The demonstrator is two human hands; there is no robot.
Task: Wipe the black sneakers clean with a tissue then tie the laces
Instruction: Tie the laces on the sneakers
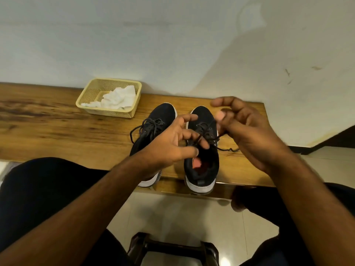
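Two black sneakers with white soles stand side by side on the wooden bench [48, 121], toes toward the wall. The left sneaker [163, 114] has loose laces and my forearm hides its heel. Over the right sneaker [202, 116] my left hand [172, 143] pinches one black lace near the tongue. My right hand [247, 129] holds the other lace, pulled out to the right, and that lace's end [230, 150] lies on the bench. A crumpled white tissue [117, 98] lies in the cream basket [84, 96].
The basket sits at the back of the bench against the pale wall. The bench ends just right of the sneakers, with tiled floor [172, 214] below. My dark-trousered knees flank a dark stool [172, 248] at the bottom.
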